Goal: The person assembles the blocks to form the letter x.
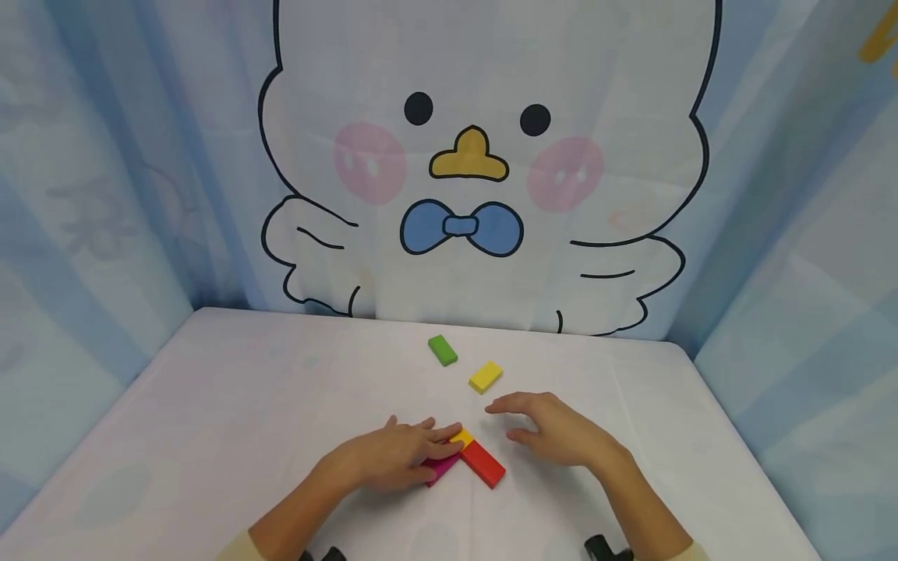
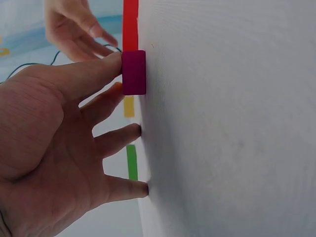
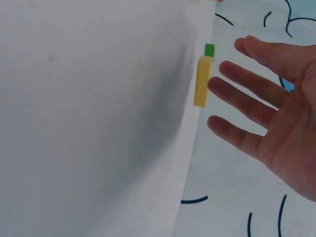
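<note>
Left hand spread over the magenta block, which is touched by the thumb; a finger is laid at the orange block, likely so slip is prevented at the joint. Red block is angled off that corner, seemingly butted against the orange; exact contact under the fingers can't be told. Right hand is held spread above the surface, nothing gripped, probably for clearance. Yellow block and green block are set apart beyond, presumably as loose spares within reach.
</note>
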